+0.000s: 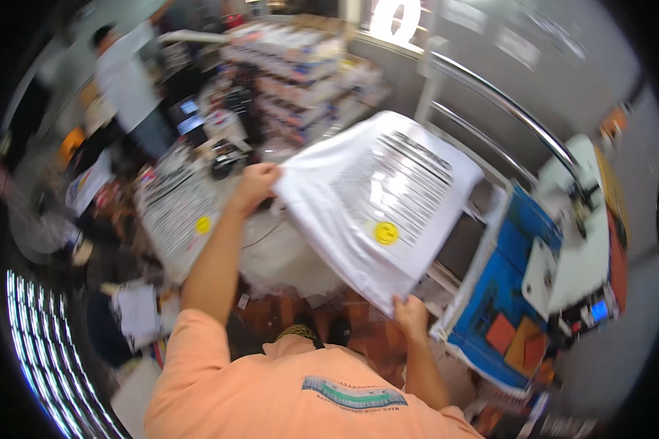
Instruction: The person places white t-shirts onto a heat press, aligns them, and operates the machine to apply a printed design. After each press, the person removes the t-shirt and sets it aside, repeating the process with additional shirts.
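A white T-shirt [322,179] is spread between my two hands, in front of the machine on the right. On it lies a shiny clear film [403,183] with dark printed lines and a yellow smiley face [386,233] near its lower edge. My left hand [258,184] is closed on the shirt's left corner. My right hand [411,316] pinches its near corner. The cloth between them is pulled fairly taut, with some folds along the near side. What lies under the shirt is mostly hidden.
At the right stands a heat press [571,241] with a blue bed [490,293], orange pads [516,340] and a lit display. Metal rails [505,113] run behind the shirt. Another similar printed sheet [179,219] lies at left. Stacked packs [293,80] and a person [128,80] are farther back.
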Demonstrator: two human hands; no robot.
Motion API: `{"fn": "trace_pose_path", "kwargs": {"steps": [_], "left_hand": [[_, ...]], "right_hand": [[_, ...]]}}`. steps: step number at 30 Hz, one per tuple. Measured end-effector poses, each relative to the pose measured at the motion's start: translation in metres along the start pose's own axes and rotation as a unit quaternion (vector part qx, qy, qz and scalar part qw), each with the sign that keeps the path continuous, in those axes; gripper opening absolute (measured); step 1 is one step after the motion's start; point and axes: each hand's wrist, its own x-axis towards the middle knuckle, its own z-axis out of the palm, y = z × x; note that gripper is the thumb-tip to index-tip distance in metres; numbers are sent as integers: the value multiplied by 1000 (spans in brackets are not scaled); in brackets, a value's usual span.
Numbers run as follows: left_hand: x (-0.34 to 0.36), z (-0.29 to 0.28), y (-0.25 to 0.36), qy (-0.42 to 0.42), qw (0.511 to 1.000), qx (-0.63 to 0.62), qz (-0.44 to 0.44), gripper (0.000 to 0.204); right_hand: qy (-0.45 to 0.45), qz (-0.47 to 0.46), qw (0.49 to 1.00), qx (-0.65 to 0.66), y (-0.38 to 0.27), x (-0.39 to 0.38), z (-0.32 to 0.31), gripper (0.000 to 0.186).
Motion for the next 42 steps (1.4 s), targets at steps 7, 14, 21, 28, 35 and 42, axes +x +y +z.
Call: {"fn": "trace_pose_path", "kwargs": {"steps": [7, 14, 21, 28, 35, 42], "left_hand": [[-91, 7, -6, -74, 888, -446, 86, 23], [-331, -112, -59, -5, 746, -656, 111, 43], [-706, -247, -67, 403, 667, -432, 454, 44], [-965, -120, 0, 805, 502, -204, 242, 32], [-1013, -22, -176, 832, 494, 49, -246, 24], [-798, -18, -271, 581, 515, 240, -583, 51]], "right_hand": [[-55, -197, 762, 614, -42, -1, -162, 36], [-37, -317, 754, 575, -275, -91, -178, 51], [-657, -316, 488, 481, -412, -274, 9, 26], [-842, -178, 456, 227, -383, -476, 172, 9], [-768, -399, 501, 4, -271, -500, 411, 18], [-623, -580, 430, -301, -192, -339, 428, 42]]}}
